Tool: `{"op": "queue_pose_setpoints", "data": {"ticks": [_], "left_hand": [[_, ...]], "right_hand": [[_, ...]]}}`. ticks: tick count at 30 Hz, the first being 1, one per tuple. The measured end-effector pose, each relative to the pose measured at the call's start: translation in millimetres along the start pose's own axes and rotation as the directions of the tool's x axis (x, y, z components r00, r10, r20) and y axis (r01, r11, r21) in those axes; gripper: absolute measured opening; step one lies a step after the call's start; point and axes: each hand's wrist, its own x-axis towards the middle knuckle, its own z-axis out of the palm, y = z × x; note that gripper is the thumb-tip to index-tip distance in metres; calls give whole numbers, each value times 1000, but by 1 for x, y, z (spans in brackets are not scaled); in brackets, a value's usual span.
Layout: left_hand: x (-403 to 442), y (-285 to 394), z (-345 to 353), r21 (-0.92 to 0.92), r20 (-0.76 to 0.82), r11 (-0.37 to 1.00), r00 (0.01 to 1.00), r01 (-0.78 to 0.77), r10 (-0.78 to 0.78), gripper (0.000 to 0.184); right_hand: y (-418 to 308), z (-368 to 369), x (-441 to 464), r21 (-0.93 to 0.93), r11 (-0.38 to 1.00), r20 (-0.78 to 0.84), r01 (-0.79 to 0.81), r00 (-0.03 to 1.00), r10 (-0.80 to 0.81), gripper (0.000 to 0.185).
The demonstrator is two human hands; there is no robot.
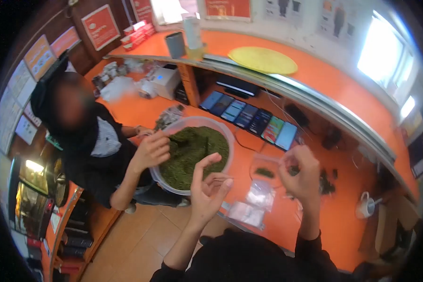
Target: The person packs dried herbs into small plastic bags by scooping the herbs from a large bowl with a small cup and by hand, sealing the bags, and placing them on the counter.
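Observation:
My left hand [209,190] is raised in front of a large translucent tub [231,141] of ground green herb [195,152]. Its index finger is bent up and apart from the thumb, and I see nothing held in it. Over the table, my right hand [301,174] is curled, fingertips pinched at the edge of a small clear plastic bag [255,165] with a little green herb [264,172] inside. Blur hides the exact grip. Between my hands and nearer to me lie stacked clear plastic bags [249,211]. Dark green clumps [326,183] lie beyond my right hand.
Another person [98,127] stands left of the tub, a hand [152,149] over the herb. Several phones [246,115] line the orange table [324,235] below a shelf holding a yellow disc [263,60]. A white mug [363,207] stands at right.

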Motion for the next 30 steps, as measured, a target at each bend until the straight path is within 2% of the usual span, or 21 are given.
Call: {"op": "queue_pose_setpoints", "data": {"ticks": [1, 3, 4, 6, 8, 9, 11, 13, 15, 16, 17, 18, 19, 21, 22, 24, 25, 26, 28, 29, 30], "left_hand": [[-5, -5, -2, 56, 23, 998, 999, 39, -40, 19], [-14, -28, -19, 122, 132, 989, 986, 85, -101, 17], [-19, -37, -22, 159, 157, 982, 980, 99, -124, 11], [-29, -54, -28, 234, 207, 965, 964, 120, -170, 5], [-36, -65, -34, 364, 280, 918, 921, 160, -271, 22], [-39, -67, -33, 401, 236, 884, 906, 239, -351, 34], [-42, -73, -39, 406, 234, 862, 877, 303, -419, 36], [-48, -93, -54, 414, 227, 834, 845, 366, -484, 38], [-55, -119, -71, 349, 242, 847, 835, 401, -494, 31], [-55, -125, -72, 352, 241, 846, 834, 400, -496, 31], [-56, -132, -69, 273, 176, 799, 789, 536, -589, 25], [-56, -136, -63, 181, 118, 734, 727, 654, -677, 24], [-55, -138, -56, 180, 112, 736, 730, 653, -674, 24], [-53, -140, -45, -211, 99, 542, 570, 813, -816, 24], [-56, -145, -48, -212, 89, 545, 571, 811, -816, 24], [-59, -164, -58, 23, 97, 736, 731, 677, -675, 20], [-62, -168, -65, 16, 79, 772, 769, 635, -634, 15], [-65, -173, -71, 12, 71, 775, 773, 631, -630, 15], [-68, -172, -79, 127, 199, 868, 845, 480, -496, 21], [-70, -172, -82, 126, 191, 867, 846, 481, -497, 21], [-70, -172, -85, 235, 205, 865, 848, 442, -489, 19]], "right_hand": [[1, -7, -6, -19, 1000, 0, -25, 1000, 25, 15], [1, -17, -14, -251, 968, -50, -20, 999, 7, 17], [12, -12, -26, -260, 965, -50, -31, 999, 19, 17], [55, 24, -72, -69, 997, 343, -36, 938, 58, 20], [88, 70, -122, -115, 993, 464, -34, 882, 84, 21], [96, 88, -140, -120, 992, 462, -38, 882, 90, 21], [107, 116, -165, -190, 977, 323, -96, 934, 154, 19], [120, 126, -175, -164, 976, 308, -146, 932, 191, 17], [120, 129, -182, -130, 970, 297, -207, 925, 237, 15], [115, 129, -180, 9, 933, 204, -360, 914, 351, 12], [111, 128, -176, 160, 861, 128, -483, 875, 467, 10], [102, 125, -171, 163, 862, 130, -480, 876, 464, 10], [91, 121, -166, 129, 931, 126, -342, 937, 327, 10], [68, 119, -158, 144, 985, 162, -93, 984, 69, 12], [53, 114, -153, 166, 986, 244, -33, 970, -9, 12], [38, 116, -149, 167, 985, 276, -29, 961, -18, 14], [40, 119, -148, 174, 985, 280, -24, 960, -26, 14], [44, 123, -147, 236, 968, 252, -87, 967, 25, 14], [51, 127, -146, 302, 941, 232, -151, 969, 81, 14], [55, 126, -146, 331, 859, 404, -391, 881, 245, 14], [58, 126, -145, 311, 729, 568, -609, 735, 371, 15]]}}
